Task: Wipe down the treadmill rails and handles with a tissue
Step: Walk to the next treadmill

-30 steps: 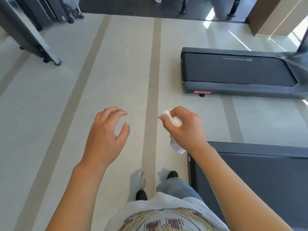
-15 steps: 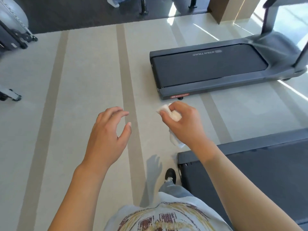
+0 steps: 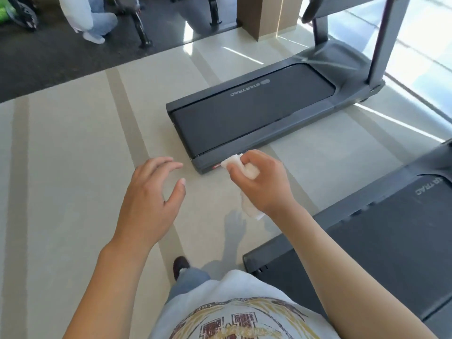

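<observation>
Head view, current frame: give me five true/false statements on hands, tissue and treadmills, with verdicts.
1. The right hand holds a white tissue. True.
2. The left hand grips a spray bottle. False: it is empty, fingers spread and curled over the floor.
3. The tissue is pressed against a treadmill rail. False: it is in the air, touching no rail or handle.
4. Two treadmills are in view: the far treadmill ahead and the near treadmill at the person's right. True.
5. The person stands on the belt of the near treadmill. False: the one visible shoe is on the floor beside it.
</observation>
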`<state>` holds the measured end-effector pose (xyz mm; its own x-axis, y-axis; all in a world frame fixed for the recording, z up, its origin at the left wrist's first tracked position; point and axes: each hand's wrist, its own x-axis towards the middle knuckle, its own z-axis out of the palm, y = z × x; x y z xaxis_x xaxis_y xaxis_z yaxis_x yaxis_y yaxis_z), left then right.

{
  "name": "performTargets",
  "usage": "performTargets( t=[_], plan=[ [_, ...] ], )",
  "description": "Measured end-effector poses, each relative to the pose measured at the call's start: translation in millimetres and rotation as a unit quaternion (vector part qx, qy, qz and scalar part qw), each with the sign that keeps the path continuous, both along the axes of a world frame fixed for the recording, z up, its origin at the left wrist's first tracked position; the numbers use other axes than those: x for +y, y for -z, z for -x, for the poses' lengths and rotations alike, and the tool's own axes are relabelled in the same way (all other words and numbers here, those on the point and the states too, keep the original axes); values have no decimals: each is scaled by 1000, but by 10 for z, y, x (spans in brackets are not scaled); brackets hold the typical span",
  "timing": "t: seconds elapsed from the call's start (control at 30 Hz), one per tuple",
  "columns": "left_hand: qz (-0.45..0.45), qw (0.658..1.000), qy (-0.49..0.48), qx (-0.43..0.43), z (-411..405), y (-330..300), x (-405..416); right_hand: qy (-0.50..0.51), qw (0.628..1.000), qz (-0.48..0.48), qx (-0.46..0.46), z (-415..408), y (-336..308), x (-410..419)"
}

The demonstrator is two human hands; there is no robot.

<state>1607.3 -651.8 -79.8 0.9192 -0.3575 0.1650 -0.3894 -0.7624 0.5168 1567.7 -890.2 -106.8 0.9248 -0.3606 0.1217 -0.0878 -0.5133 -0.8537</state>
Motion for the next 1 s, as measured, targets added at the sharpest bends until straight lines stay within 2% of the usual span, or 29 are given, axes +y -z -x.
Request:
performTargets(
  t=[0.27, 0.63, 0.8, 1.0],
  plan=[
    [5, 995, 103, -11, -1255, 111, -663, 121, 992, 46, -14, -750, 108, -523],
    [12, 973, 229, -27, -3124, -144, -1319, 262, 964, 43, -18, -2006, -60, -882],
    [18, 956, 291, -27, -3591, -149, -1675, 318, 947, 42, -17, -2238, -82, -1050],
    [31, 930, 367, -3, -3776, 21, -2322, 376, 926, 37, 1, -2072, -98, -1439]
  ],
)
